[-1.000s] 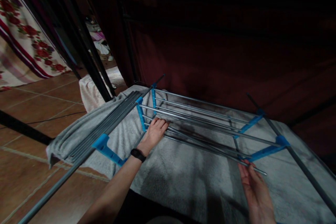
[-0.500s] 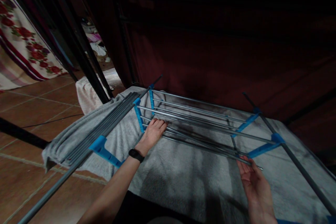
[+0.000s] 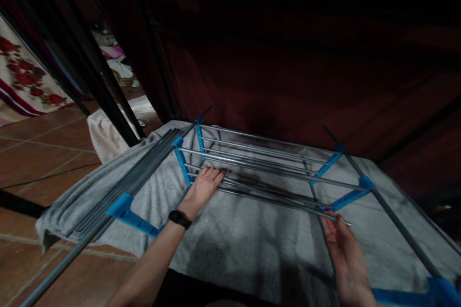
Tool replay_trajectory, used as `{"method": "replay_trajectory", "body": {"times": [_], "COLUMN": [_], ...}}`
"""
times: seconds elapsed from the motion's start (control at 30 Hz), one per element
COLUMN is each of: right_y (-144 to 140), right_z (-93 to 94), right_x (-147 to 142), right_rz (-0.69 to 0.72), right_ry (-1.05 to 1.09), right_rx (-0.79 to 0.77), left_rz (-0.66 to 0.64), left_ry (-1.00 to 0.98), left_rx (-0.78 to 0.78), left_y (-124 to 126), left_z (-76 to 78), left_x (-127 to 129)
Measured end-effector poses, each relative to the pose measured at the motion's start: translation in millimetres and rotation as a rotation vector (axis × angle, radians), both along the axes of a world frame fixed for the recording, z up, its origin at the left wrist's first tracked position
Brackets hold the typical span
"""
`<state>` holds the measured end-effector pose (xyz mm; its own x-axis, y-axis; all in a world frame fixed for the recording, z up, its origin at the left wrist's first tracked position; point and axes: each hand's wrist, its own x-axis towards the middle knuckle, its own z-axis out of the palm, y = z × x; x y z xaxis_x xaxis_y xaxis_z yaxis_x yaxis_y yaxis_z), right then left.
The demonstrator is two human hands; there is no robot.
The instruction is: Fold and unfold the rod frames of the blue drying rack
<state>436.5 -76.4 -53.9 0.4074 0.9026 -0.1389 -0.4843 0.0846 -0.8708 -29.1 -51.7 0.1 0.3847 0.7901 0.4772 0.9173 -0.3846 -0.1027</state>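
A folding drying rack of grey metal rods and blue plastic brackets lies over a grey towel. My left hand, with a black band on the wrist, rests on the left end of the nearest rods beside a blue bracket. My right hand has its fingertips at the loose right end of one thin rod; its fingers are apart and the palm faces up.
A bundle of folded grey rods with a blue bracket lies on the left. A long grey pole runs along the right. Brown floor tiles, black frame legs, a white cloth, a floral fabric and a dark red curtain surround it.
The view has swung right, so everything sits further left in frame. My right hand has slid slightly up along the rod's end. My left hand stays on the rods.
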Motion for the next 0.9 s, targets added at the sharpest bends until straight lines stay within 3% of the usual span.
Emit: {"method": "replay_trajectory", "body": {"times": [0.3,0.53,0.7,0.9], "right_y": [11.7,15.8,27.1,39.8], "right_z": [-2.2,22.0,38.4,46.0], "right_x": [2.8,-19.3,-36.3,-39.3], "right_rz": [-0.042,-0.058,-0.043,-0.021], "right_ry": [0.153,0.197,0.216,0.229], "right_rx": [-0.029,0.024,0.069,0.146], "left_rz": [-0.004,-0.056,-0.105,-0.127], "left_ry": [-0.125,-0.181,-0.154,-0.135], "left_rx": [-0.012,0.126,0.133,0.154], "left_y": [-17.7,-21.1,-18.3,-15.5], "left_z": [-12.0,-22.4,-33.1,-36.9], "left_x": [-5.8,-28.2,-45.2,-45.3]}}
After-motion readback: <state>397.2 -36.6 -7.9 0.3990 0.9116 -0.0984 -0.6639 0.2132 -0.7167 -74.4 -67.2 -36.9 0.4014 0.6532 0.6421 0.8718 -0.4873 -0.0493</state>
